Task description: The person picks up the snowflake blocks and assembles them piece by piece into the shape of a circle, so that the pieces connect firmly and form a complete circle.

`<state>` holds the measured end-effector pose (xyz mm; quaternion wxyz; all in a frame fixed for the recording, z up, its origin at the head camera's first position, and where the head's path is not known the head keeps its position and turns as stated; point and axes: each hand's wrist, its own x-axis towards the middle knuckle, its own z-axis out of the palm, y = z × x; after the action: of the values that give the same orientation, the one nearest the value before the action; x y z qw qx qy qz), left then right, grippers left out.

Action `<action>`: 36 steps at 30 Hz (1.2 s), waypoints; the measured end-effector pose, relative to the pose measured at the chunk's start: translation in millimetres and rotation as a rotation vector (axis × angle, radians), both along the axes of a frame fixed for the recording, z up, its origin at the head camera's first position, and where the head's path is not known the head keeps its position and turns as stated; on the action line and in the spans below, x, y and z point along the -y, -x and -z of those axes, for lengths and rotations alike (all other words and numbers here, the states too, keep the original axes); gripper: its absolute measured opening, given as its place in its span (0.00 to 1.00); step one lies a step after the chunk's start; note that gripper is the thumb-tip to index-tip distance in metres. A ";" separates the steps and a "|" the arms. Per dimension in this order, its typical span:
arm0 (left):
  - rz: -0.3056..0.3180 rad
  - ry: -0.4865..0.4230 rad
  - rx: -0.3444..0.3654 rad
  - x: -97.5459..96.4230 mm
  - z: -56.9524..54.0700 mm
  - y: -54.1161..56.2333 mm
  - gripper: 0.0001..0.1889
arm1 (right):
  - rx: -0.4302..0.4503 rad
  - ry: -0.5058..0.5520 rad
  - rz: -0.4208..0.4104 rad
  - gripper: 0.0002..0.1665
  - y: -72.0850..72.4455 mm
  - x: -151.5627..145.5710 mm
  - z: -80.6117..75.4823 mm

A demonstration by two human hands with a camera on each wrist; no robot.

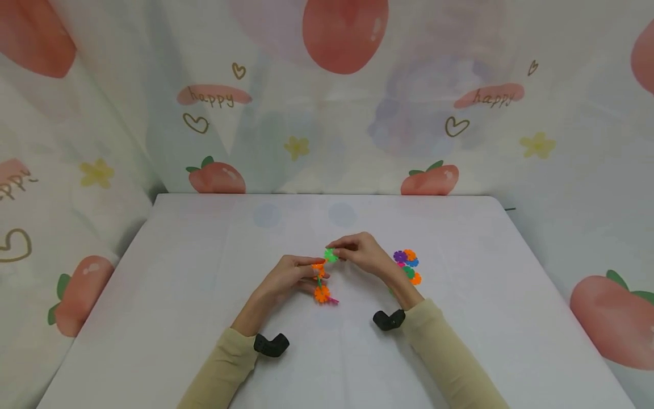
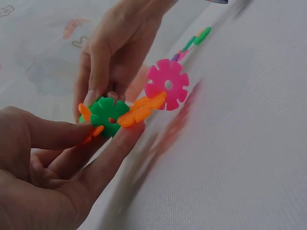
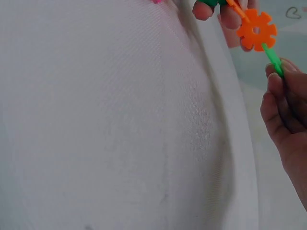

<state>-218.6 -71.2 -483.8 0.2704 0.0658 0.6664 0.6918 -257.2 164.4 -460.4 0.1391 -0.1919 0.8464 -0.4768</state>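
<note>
My left hand (image 1: 291, 277) holds a chain of notched plastic flower discs between thumb and fingers. In the left wrist view the chain runs from a pink disc (image 2: 178, 85) through an orange disc (image 2: 142, 110) to a green disc (image 2: 109, 116), with more orange pieces by the thumb. My right hand (image 1: 361, 251) pinches a light green disc (image 1: 331, 255) at the chain's far end. Seen from the right wrist, that light green disc (image 3: 273, 59) stands edge-on, its rim at a notch of an orange disc (image 3: 257, 30).
A loose cluster of purple (image 1: 401, 257), orange, blue and green discs lies on the white table (image 1: 204, 238) beside my right forearm. Black wrist cameras (image 1: 272, 345) are strapped at both sleeves. A printed cloth (image 1: 327, 113) hangs behind the table's far edge.
</note>
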 end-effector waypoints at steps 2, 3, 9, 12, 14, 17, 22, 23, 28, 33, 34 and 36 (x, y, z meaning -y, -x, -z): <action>0.005 -0.001 -0.008 -0.6 -0.1 -0.1 0.22 | 0.012 0.012 0.005 0.13 -0.1 -1.1 0.8; 0.005 0.000 -0.009 -0.7 -0.5 -0.3 0.22 | 0.018 0.024 0.004 0.13 0.0 -1.2 1.2; -0.003 0.015 -0.006 -0.8 -1.5 -0.5 0.22 | 0.041 0.060 -0.010 0.13 -2.0 0.0 1.3; -0.002 0.021 -0.004 -2.3 -0.5 0.4 0.25 | 0.003 0.009 0.007 0.17 -3.7 -1.7 2.4; -0.010 0.016 0.019 -3.6 0.3 0.9 0.27 | -0.030 -0.022 0.021 0.19 -4.8 -5.4 4.5; -0.027 0.004 0.059 -5.0 0.7 1.0 0.30 | -0.074 -0.051 0.038 0.20 -7.6 -15.6 7.0; -0.061 -0.003 0.106 -4.3 -3.3 0.4 0.33 | -0.113 -0.075 0.089 0.14 -15.2 -40.6 4.2; -0.051 -0.013 0.101 -3.0 -3.8 0.7 0.33 | -0.119 -0.085 0.105 0.14 -17.0 -46.2 3.0; 0.001 -0.048 0.074 1.1 -5.0 3.4 0.31 | -0.144 -0.128 0.159 0.13 -23.7 -76.5 -0.3; -0.019 -0.054 0.068 2.5 -1.1 4.5 0.24 | -0.169 -0.188 0.208 0.12 -28.4 -98.3 3.6; -0.023 -0.053 0.068 3.1 -0.2 4.3 0.24 | -0.173 -0.204 0.218 0.11 -29.3 -101.4 5.0; -0.025 -0.045 0.063 4.4 1.4 3.8 0.22 | -0.176 -0.235 0.235 0.11 -31.2 -106.9 7.3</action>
<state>-222.4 -75.6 -485.2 0.2808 0.0418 0.6427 0.7116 -226.0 271.3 -467.7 0.0291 -0.1153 0.9217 -0.3691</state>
